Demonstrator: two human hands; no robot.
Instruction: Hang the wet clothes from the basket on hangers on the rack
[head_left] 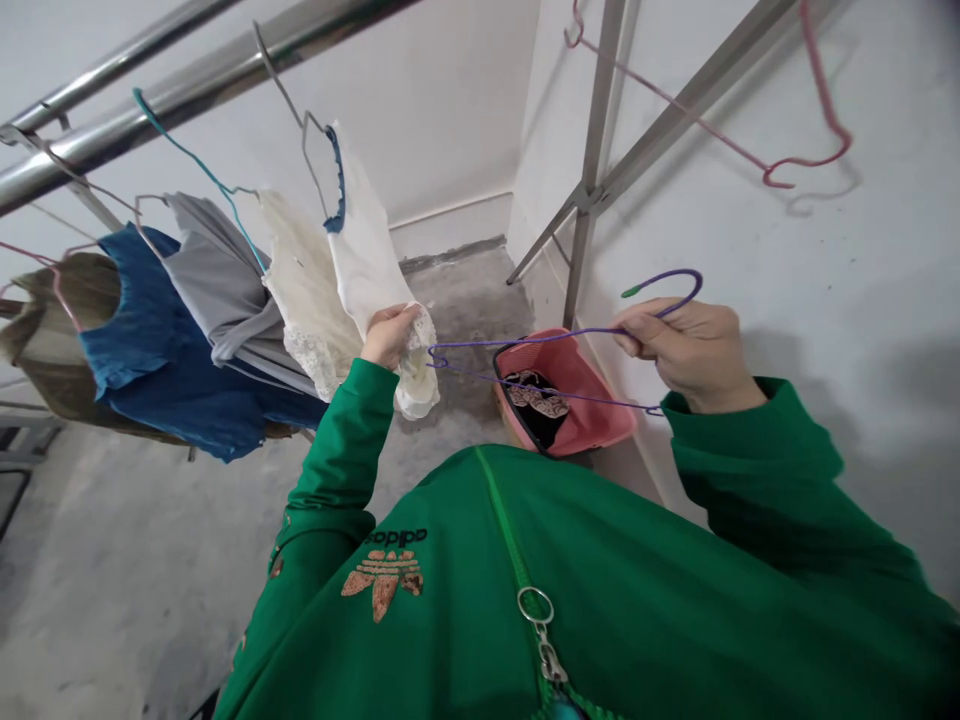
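My right hand [694,350] is closed around a purple wire hanger [517,340] near the base of its hook, which has a green tip. The hanger's far end reaches left, close to white lace-edged cloth [418,375]. My left hand [388,335] is closed on that cloth, beside the lower part of a white garment with blue trim [364,240], which hangs from a grey hanger [300,125]. Whether the lace cloth belongs to that garment or is separate, I cannot tell. A cream lace garment [304,290] hangs just left of it.
A metal rail [202,85] crosses the upper left, carrying a grey garment [225,270], a blue one [165,350] and a brown one [45,330]. A pink basket [600,400] with dark patterned cloth [536,400] stands below. A pink hanger [697,118] hangs upper right near a metal frame [589,195].
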